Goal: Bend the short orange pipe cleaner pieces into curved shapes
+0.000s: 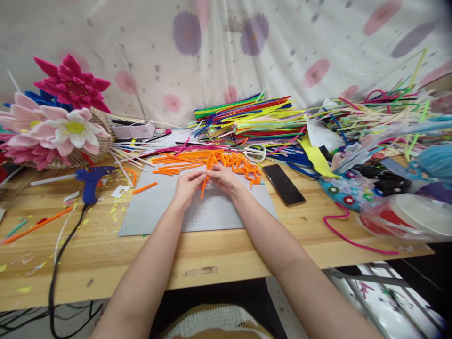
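Note:
Both my hands meet over the grey cutting mat (155, 216), fingertips pinched together on a bent orange pipe cleaner (209, 161). My left hand (189, 186) grips it from the left, and my right hand (223, 179) from the right. One part of the pipe cleaner stands up in a loop above the fingers, while a tail hangs below them. Just beyond my hands, straight orange pipe cleaners (176, 165) lie on the mat's left side. Curled orange pieces (243, 165) are heaped on its right side.
White-handled scissors (254, 152) lie behind the mat, a black phone (283, 184) to its right. A blue glue gun (91, 181) with a trailing cord is on the left. Fuzzy flowers (76, 129) stand far left, bundled coloured pipe cleaners (247, 117) at the back. A plastic tub (409, 216) sits right.

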### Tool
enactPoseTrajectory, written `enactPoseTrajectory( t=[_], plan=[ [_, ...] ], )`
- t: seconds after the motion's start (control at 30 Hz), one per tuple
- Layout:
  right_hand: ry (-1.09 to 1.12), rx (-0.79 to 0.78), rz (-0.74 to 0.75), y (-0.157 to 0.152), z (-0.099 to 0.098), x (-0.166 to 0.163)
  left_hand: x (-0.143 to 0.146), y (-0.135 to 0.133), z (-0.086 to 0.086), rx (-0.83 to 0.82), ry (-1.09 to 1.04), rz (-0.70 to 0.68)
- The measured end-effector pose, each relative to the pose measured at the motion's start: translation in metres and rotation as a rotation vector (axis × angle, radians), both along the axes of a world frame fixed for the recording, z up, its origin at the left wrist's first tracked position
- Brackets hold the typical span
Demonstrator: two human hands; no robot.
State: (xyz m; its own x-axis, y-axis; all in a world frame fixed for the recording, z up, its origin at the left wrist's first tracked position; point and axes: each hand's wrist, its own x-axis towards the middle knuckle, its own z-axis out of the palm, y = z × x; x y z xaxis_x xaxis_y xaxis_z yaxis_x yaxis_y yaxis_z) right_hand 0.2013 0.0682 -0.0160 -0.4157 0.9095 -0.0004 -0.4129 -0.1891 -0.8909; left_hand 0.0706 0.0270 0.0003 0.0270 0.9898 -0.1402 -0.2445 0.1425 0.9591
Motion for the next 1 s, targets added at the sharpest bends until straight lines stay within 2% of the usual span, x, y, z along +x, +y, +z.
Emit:
enactPoseTrajectory(
  t=[0.17,0.33,0.5,0.6,0.7,0.83,0.9,1.0],
  plan=[
    [0.009,-0.032,0.073,-0.002,0.003,0.002,-0.007,0.0,0.002,-0.108,-0.132,-0.195],
    [0.028,-0.061,0.148,-0.003,0.006,0.005,-0.007,-0.001,0.0,-0.119,-0.159,-0.23],
    [-0.005,-0.054,0.176,-0.006,0.007,0.002,-0.007,0.001,-0.001,-0.136,-0.161,-0.195],
    [-0.019,0.009,0.092,-0.007,0.005,-0.004,-0.008,0.004,-0.001,-0.126,-0.178,-0.131],
    [-0.178,0.098,0.032,-0.007,0.006,-0.006,-0.01,0.007,-0.001,-0.125,-0.211,-0.077],
    [-0.452,0.27,0.113,-0.004,0.012,0.004,-0.016,0.01,0.001,-0.129,-0.22,-0.02],
    [-0.475,0.323,0.07,0.0,0.014,0.012,-0.021,0.012,0.001,-0.144,-0.219,0.024],
    [-0.408,0.261,-0.073,0.006,0.014,0.026,-0.03,0.015,0.002,-0.166,-0.228,0.117]
  ],
)
